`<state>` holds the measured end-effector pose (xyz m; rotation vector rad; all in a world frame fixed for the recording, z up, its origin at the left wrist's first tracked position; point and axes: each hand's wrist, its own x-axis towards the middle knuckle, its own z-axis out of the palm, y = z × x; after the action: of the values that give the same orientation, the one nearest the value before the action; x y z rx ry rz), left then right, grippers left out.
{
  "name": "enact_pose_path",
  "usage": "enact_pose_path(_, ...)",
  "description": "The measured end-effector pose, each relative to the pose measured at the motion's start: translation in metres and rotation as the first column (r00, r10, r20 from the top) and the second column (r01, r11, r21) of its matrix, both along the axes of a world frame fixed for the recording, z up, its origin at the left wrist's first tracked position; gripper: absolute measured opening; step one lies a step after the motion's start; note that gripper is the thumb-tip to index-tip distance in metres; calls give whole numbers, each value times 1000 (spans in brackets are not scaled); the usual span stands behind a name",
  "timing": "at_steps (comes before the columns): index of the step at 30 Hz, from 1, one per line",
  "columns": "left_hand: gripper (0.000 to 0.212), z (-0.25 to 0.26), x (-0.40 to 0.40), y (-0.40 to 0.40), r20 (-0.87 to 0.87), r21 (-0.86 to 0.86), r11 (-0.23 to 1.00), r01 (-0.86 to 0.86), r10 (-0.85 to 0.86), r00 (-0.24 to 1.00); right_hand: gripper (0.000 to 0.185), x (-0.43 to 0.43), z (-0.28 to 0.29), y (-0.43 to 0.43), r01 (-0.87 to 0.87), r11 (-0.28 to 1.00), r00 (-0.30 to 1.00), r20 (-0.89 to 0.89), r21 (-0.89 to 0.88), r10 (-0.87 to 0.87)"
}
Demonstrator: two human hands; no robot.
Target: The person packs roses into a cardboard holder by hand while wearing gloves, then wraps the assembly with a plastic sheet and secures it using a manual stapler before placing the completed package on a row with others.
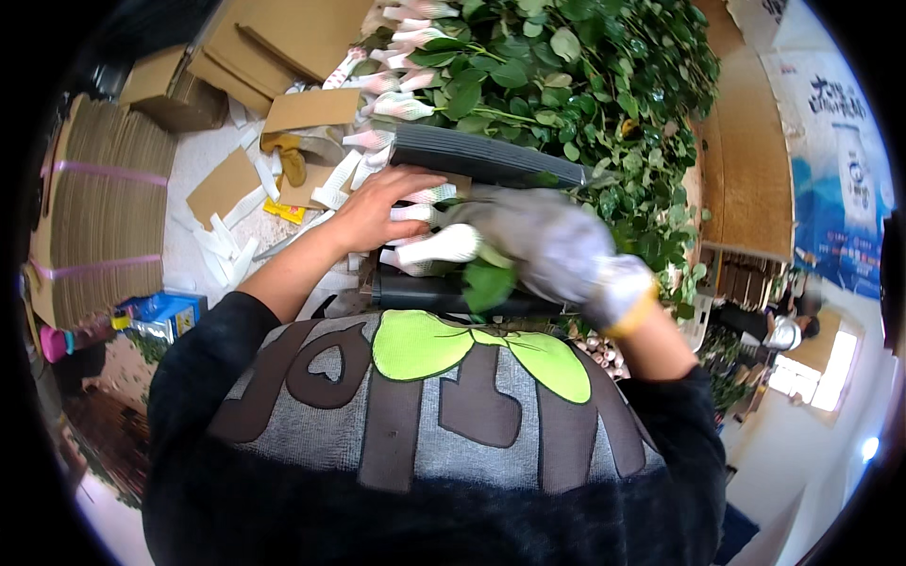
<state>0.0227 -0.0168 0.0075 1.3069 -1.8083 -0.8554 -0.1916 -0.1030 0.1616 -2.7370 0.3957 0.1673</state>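
Observation:
My left hand, bare, lies with spread fingers on flower heads in white foam net sleeves, between two dark ribbed boards. My right hand wears a grey glove and is blurred; it is over the stems just right of the netted heads, near a green leaf. Whether its fingers hold a stem cannot be told. One larger white net sleeve lies nearest me. Beyond the boards, more netted flowers lie in a row with their leafy stems to the right.
Loose white net sleeves, cardboard pieces, a yellow-brown glove and a yellow packet lie at left. Farther left stands a strapped stack of flat cardboard. Cardboard boxes stand at upper left. A person is far right.

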Motion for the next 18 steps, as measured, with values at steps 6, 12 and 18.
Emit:
enact_pose_path(6,55,14,-14,14,-104,273,915,-296,334,937,53,4,-83,-6,49,990,999,-2,130,-49)
enact_pose_path(12,23,8,-48,13,21,170,762,-625,631,775,49,8,-90,-5,43,991,997,60,124,-50)
enact_pose_path(18,18,2,-45,14,-237,193,685,-703,728,644,47,10,-101,-6,54,995,998,8,78,-55)
